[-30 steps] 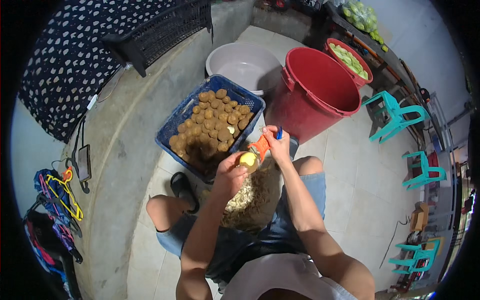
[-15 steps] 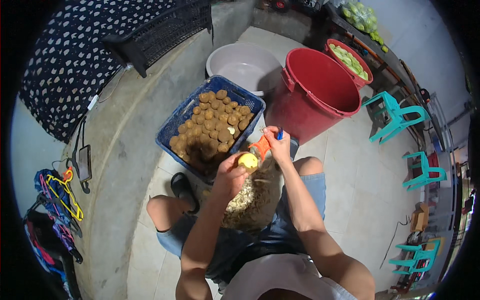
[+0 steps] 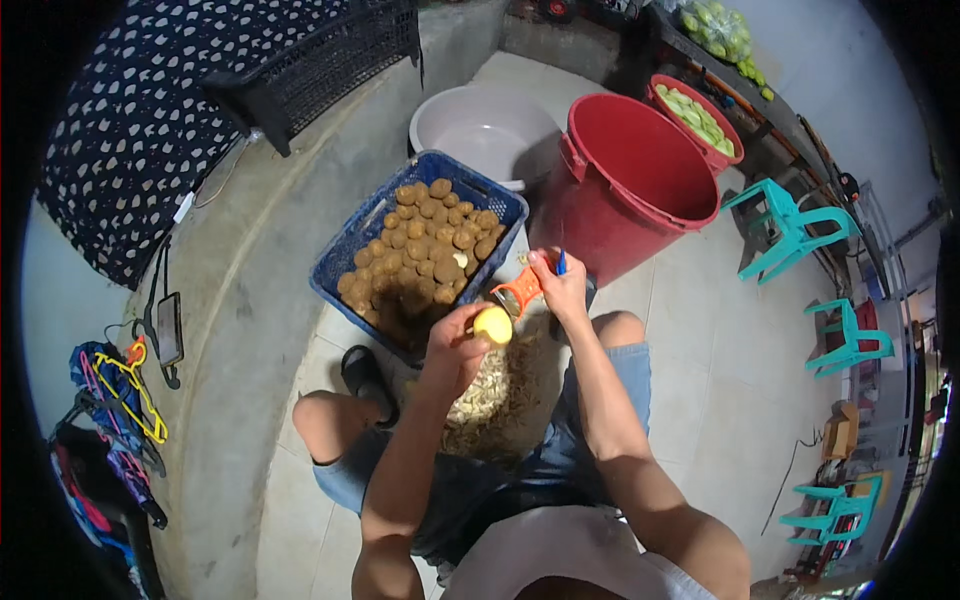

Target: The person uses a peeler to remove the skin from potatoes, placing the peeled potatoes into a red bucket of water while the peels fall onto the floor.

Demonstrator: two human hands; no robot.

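My left hand [image 3: 458,345] is closed around a potato [image 3: 493,325], whose bared flesh shows yellow. Closed in my right hand [image 3: 562,285] is an orange peeler [image 3: 518,291]; its head is close beside the potato, and whether the blade touches it I cannot tell. A small blue piece pokes out above the right hand. Beneath both hands, a heap of peelings [image 3: 490,400] lies on the floor between my legs. Just beyond, many brown, unpeeled potatoes [image 3: 420,235] fill a blue plastic crate [image 3: 512,207], with one pale patch among them.
A tall red bin [image 3: 625,235] stands right of the crate, with a grey basin [image 3: 470,120] behind. Farther back, a red tub [image 3: 738,148] holds pale green pieces. Teal chairs [image 3: 790,235] line the right; a concrete ledge [image 3: 250,260] with a black crate [image 3: 330,70] runs along the left.
The potato has turned in my left hand, and more yellow flesh now faces up. The peeler has shifted slightly and tilted; both hands stay close together.
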